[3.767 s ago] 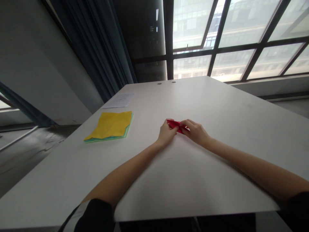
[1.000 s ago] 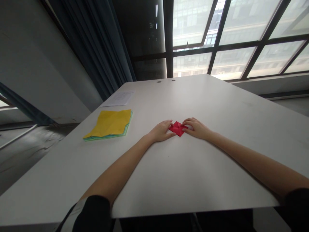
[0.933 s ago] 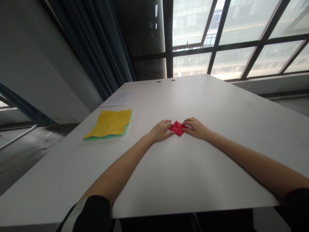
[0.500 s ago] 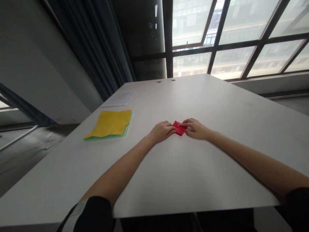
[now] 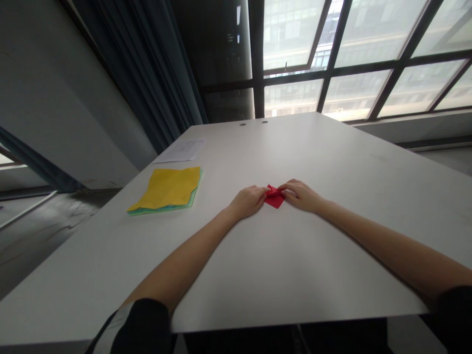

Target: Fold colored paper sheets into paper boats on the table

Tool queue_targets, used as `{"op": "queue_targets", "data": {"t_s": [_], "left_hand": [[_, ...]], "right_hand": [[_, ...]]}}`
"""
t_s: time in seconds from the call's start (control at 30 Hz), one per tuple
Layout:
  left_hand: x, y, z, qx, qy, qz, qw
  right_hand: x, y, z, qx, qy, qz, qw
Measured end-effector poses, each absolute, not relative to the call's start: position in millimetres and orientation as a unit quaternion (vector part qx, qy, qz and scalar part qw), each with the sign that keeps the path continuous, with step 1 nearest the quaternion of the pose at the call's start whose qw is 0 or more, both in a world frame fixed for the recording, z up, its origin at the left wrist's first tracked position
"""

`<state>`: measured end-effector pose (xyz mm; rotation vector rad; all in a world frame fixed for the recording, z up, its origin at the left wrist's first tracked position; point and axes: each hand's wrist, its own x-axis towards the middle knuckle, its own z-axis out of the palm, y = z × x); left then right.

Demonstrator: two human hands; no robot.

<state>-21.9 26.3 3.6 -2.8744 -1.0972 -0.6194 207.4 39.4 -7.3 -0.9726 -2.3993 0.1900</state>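
Observation:
A small red folded paper [image 5: 274,200] lies on the white table between my two hands, with one of its layers lifted along the middle. My left hand [image 5: 251,201] pinches its left corner, thumb on top. On the other side, my right hand [image 5: 300,195] grips the right corner between thumb and fingers. Parts of both corners are hidden under my fingertips.
A stack of coloured paper [image 5: 170,187], yellow on top with green and blue below, sits to the left on the white table [image 5: 236,275]. Behind it lies a printed white sheet [image 5: 180,150]. A dark blue curtain [image 5: 147,64] and windows stand beyond.
The red paper's near flap now stands raised along the middle, where it lay flatter before. My left thumb has moved up onto the fold, and my right fingers have drawn into a pinch.

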Motion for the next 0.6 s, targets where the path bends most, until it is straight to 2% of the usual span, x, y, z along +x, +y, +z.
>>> {"op": "queue_targets", "data": {"t_s": [0.2,0.37,0.6], "left_hand": [[-13.7,22.6,-0.4,-0.868,-0.433,-0.238,-0.048],[-11.5,26.8,-3.8,-0.864,-0.411,-0.270,-0.109],[-11.7,28.4,-5.4,-0.860,-0.407,-0.293,-0.094]], "right_hand": [[206.8,37.0,-9.4,-0.391,-0.866,0.083,0.301],[204.5,37.2,-10.8,-0.395,-0.867,0.068,0.296],[203.0,33.2,-6.3,-0.404,-0.864,0.063,0.295]]}}
